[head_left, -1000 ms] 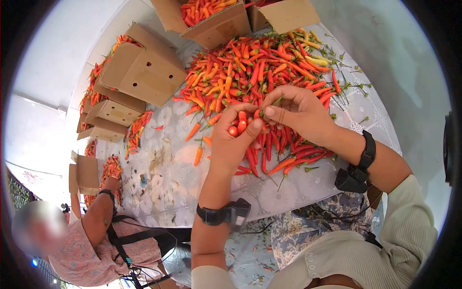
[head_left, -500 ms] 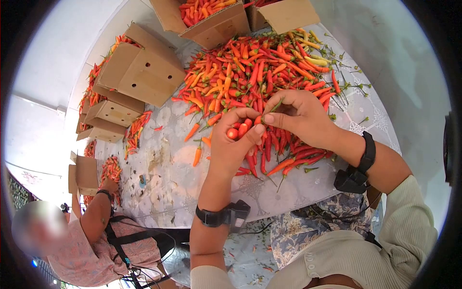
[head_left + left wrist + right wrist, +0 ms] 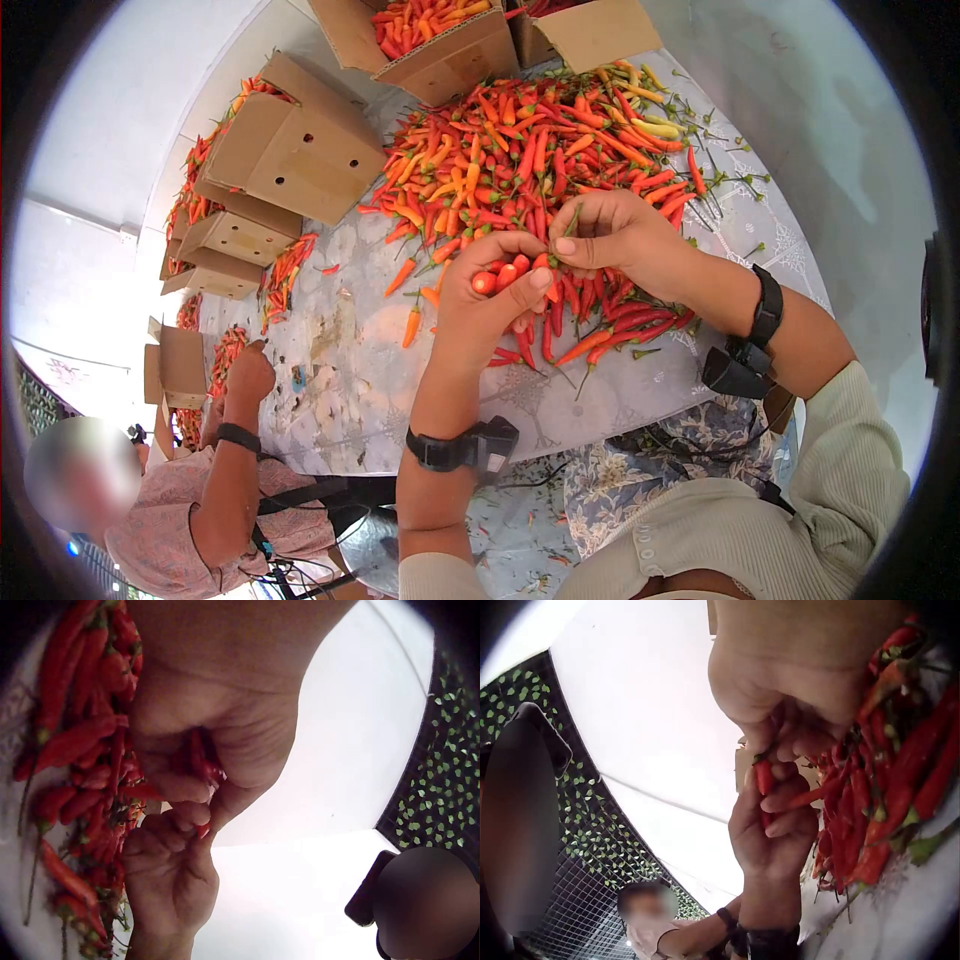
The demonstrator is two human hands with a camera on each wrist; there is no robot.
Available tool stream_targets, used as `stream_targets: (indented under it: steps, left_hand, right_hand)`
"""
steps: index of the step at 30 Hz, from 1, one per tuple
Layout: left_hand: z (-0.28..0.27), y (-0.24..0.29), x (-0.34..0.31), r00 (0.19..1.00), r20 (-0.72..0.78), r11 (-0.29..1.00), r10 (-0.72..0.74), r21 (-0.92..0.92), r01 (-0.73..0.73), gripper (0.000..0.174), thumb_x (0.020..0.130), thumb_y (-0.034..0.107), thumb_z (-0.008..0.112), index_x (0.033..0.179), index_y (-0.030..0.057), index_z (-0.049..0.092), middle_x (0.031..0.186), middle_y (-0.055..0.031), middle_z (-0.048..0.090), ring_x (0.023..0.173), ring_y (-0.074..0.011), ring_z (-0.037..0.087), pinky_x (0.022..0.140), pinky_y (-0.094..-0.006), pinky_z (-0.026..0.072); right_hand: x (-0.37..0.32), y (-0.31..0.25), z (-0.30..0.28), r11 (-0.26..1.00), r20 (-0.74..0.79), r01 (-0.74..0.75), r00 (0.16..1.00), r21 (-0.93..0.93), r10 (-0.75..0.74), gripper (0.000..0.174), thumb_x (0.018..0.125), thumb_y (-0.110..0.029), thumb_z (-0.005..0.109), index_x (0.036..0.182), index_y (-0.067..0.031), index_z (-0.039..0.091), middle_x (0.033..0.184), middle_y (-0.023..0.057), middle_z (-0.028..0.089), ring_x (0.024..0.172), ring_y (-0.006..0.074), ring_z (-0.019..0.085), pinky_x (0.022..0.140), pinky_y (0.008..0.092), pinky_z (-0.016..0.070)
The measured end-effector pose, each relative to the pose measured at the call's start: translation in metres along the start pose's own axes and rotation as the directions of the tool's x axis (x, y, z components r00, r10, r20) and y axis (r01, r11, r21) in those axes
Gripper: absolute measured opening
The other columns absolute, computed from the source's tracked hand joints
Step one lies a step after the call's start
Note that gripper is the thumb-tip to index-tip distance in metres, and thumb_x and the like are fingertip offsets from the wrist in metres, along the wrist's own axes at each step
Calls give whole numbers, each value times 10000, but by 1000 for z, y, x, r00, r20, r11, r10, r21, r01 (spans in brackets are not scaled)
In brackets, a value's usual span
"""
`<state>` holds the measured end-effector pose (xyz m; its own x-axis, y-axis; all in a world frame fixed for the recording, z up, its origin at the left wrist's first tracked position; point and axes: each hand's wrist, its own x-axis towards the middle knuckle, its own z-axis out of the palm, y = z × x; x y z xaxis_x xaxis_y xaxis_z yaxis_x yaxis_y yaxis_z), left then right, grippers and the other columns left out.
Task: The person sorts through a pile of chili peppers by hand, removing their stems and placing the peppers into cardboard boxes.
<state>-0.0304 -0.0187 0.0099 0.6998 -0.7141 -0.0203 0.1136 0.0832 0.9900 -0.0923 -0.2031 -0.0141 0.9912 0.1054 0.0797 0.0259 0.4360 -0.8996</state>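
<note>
My left hand (image 3: 485, 300) is curled round several red chili peppers (image 3: 484, 282), their stemless ends showing between thumb and index finger. At the thumb tip it holds one more red chili (image 3: 763, 777) with a green cap. My right hand (image 3: 635, 250) meets it there, thumb and index finger pinching the green stem (image 3: 572, 220) at the cap. Both hands are over the near part of a big heap of red and orange chilies (image 3: 540, 135). From the left wrist, the right hand (image 3: 172, 877) shows beyond the left fingers.
Cardboard boxes (image 3: 300, 150) of chilies stand at the left, and another box (image 3: 455, 60) at the back. Loose green stems (image 3: 745, 180) lie along the right table edge. Another person (image 3: 200, 480) works at the left, near a smaller chili pile (image 3: 228, 355).
My hands stay together over the heap, shifting slightly downward. The chilies in my left hand have turned a little. The other person's arm has lifted from the small pile.
</note>
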Motion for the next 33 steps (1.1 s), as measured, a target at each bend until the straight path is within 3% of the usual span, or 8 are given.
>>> stream_targets:
  steps: [19, 22, 23, 25, 28, 31, 33]
  left_hand:
    - [-5, 0, -2, 995, 93, 997, -28, -63, 34, 269, 805, 102, 714, 1020, 24, 572, 736, 14, 562, 530, -23, 491, 418, -165, 347]
    - [-4, 0, 0, 998, 58, 997, -36, -65, 40, 237, 819, 105, 695, 1003, 32, 566, 724, 10, 563, 518, -21, 484, 410, -164, 337]
    - [-3, 0, 2, 998, 43, 996, -41, -72, 44, 224, 822, 105, 689, 994, 35, 564, 719, 7, 565, 512, -21, 484, 406, -164, 333]
    - [-2, -1, 4, 999, 10, 997, -51, -63, 51, 203, 827, 103, 679, 978, 39, 560, 703, 3, 569, 501, -21, 483, 397, -163, 327]
    - [-1, -2, 4, 997, -38, 997, -68, -37, 67, 186, 828, 95, 670, 964, 41, 557, 677, 1, 571, 483, -24, 481, 384, -163, 320]
    - [1, -4, 5, 996, -54, 996, -75, -44, 73, 181, 828, 90, 666, 963, 36, 557, 661, 2, 570, 470, -26, 478, 373, -165, 315]
    - [0, -5, 7, 997, -46, 997, -64, -49, 61, 178, 830, 85, 661, 964, 32, 556, 657, 2, 570, 468, -27, 477, 369, -167, 314]
  right_hand:
    - [0, 1, -2, 994, 95, -80, 993, 70, 73, 104, 888, -138, 623, 882, -40, 593, 762, -4, 561, 625, 86, 478, 570, 226, 364]
    - [-1, 1, 3, 1000, 4, -12, 1000, -21, 12, 126, 893, -157, 624, 877, -38, 583, 772, -11, 558, 634, 88, 490, 585, 229, 380]
    - [-1, 2, 5, 990, -34, 48, 998, -130, -53, 132, 889, -160, 630, 866, -39, 582, 771, -11, 558, 640, 88, 495, 586, 232, 387]
    - [-2, 3, 8, 926, -86, 150, 978, -347, -191, 145, 879, -166, 641, 842, -40, 579, 769, -10, 557, 651, 86, 505, 589, 238, 399]
    - [-9, -5, 15, 662, -63, 222, 924, -716, -378, 149, 853, -154, 660, 804, -41, 577, 741, 10, 551, 661, 90, 519, 582, 247, 414]
    - [-8, -2, 15, 542, 2, 322, 861, -776, -508, 129, 811, -119, 681, 782, -45, 580, 716, 46, 537, 654, 128, 532, 557, 272, 407]
    - [-7, -3, 13, 389, 89, 371, 810, -843, -580, 122, 787, -99, 690, 781, -48, 579, 703, 63, 524, 640, 175, 533, 550, 297, 405]
